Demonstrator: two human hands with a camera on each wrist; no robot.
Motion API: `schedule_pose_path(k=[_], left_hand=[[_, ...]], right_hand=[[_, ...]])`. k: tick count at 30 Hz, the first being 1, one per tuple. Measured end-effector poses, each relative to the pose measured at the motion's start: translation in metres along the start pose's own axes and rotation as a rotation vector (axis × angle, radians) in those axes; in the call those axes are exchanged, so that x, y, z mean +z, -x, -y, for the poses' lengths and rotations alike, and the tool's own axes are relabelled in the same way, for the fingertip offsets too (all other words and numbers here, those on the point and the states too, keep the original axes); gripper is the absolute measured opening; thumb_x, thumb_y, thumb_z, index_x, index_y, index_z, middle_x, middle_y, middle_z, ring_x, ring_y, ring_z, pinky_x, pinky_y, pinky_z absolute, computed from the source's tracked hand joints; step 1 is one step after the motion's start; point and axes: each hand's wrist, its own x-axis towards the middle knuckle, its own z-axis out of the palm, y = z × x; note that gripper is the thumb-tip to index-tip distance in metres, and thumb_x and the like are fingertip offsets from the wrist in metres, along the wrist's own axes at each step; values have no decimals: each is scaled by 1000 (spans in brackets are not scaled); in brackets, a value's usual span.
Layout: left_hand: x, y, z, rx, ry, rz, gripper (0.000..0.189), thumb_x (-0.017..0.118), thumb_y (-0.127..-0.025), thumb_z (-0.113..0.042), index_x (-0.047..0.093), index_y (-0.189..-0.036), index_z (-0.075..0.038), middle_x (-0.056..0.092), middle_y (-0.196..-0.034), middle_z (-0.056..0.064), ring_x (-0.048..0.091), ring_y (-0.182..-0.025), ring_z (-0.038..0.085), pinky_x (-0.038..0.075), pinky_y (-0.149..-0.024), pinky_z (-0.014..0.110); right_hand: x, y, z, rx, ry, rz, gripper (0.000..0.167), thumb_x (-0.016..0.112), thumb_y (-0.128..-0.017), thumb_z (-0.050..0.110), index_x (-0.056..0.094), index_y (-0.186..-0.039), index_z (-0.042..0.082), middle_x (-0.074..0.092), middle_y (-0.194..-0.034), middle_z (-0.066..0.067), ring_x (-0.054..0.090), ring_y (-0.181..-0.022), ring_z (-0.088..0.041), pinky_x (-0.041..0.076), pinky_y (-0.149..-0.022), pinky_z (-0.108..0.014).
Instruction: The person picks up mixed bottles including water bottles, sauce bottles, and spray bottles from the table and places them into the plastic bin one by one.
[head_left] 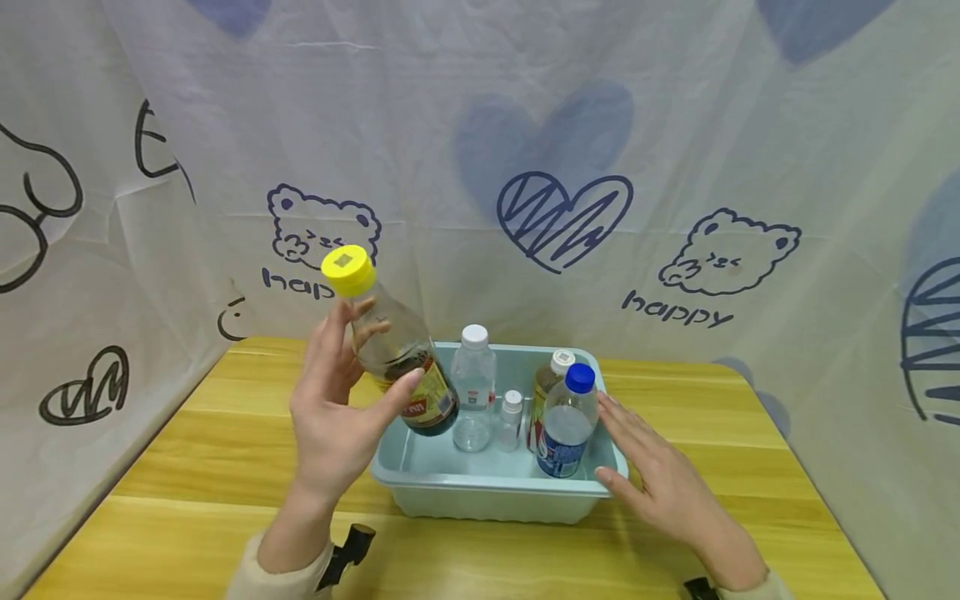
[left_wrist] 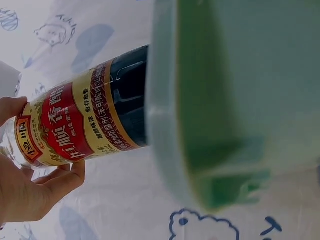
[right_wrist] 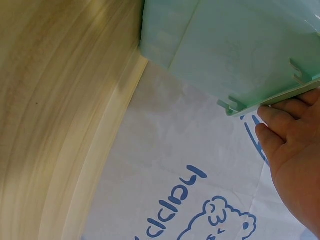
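My left hand point(head_left: 330, 429) grips a vinegar bottle point(head_left: 397, 342) with a yellow cap and dark liquid low inside. The bottle leans, cap up to the left, its base over the left part of a light blue plastic bin point(head_left: 495, 482). Its red and yellow label point(left_wrist: 65, 117) fills much of the left wrist view, and the bin's rim hides the base there. My right hand point(head_left: 660, 475) rests at the bin's right rim with fingers extended. Close to those fingers, inside the bin, stands a clear bottle with a blue cap point(head_left: 566, 425).
Also in the bin are a clear white-capped bottle point(head_left: 472, 383), a small white-capped bottle point(head_left: 510, 421) and a labelled bottle with a white cap point(head_left: 551, 379). The bin stands on a wooden table point(head_left: 187, 467). A printed cloth point(head_left: 450, 150) hangs behind and at the sides.
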Motion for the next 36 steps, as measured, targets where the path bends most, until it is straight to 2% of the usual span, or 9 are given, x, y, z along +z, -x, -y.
schedule_pose_path(k=[6,11,14,19,24,30,34,36], left_hand=[[15,8,7,-12,-31,74,95,84,-82,6,32,-161,-2,48,-151,19,62,-125,27,55,-105,37],[25,15,13,-36,-98,142,102,84,-74,16,35,-161,-6,50,-151,18,61,-124,27,56,-102,36],[31,19,17,-53,-118,190,102,86,-75,13,37,-161,-8,51,-149,17,61,-124,29,57,-101,38],[40,23,22,-76,-100,273,97,87,-76,10,39,-159,-5,53,-147,17,64,-120,34,58,-98,44],[47,27,25,-142,-91,351,96,88,-76,8,38,-158,-7,51,-148,16,67,-119,32,60,-97,43],[52,32,31,-250,-90,435,98,89,-75,8,36,-155,-10,49,-150,14,63,-127,30,59,-98,40],[54,35,36,-279,-99,480,96,89,-74,8,36,-152,-8,49,-147,16,62,-128,33,61,-94,39],[55,36,38,-282,-96,497,95,89,-74,9,36,-151,-8,50,-145,16,62,-127,35,61,-93,44]], right_hand=[[-1,0,0,-6,1,1,75,67,-100,32,33,-163,11,31,-169,-9,36,-151,-32,12,-125,-19],[-1,-1,0,-8,-4,-2,75,67,-100,32,32,-163,11,31,-169,-9,37,-151,-32,12,-126,-19],[-1,-1,0,-5,-4,-1,76,67,-100,32,32,-163,11,31,-169,-9,37,-151,-32,12,-126,-19],[-1,0,0,1,-2,4,76,67,-100,32,32,-164,11,31,-169,-9,36,-151,-32,12,-126,-19],[-1,0,0,6,-5,6,75,67,-100,32,32,-163,11,30,-169,-8,36,-152,-31,12,-126,-19],[-1,0,-1,-3,-6,0,75,67,-100,31,32,-163,10,31,-169,-10,36,-152,-31,12,-126,-19],[0,-1,-1,-8,-2,-1,75,67,-100,31,33,-163,10,31,-169,-10,36,-152,-31,12,-126,-19],[0,-1,-2,-11,-1,-2,75,67,-100,31,33,-163,10,31,-169,-10,36,-152,-32,12,-126,-19]])
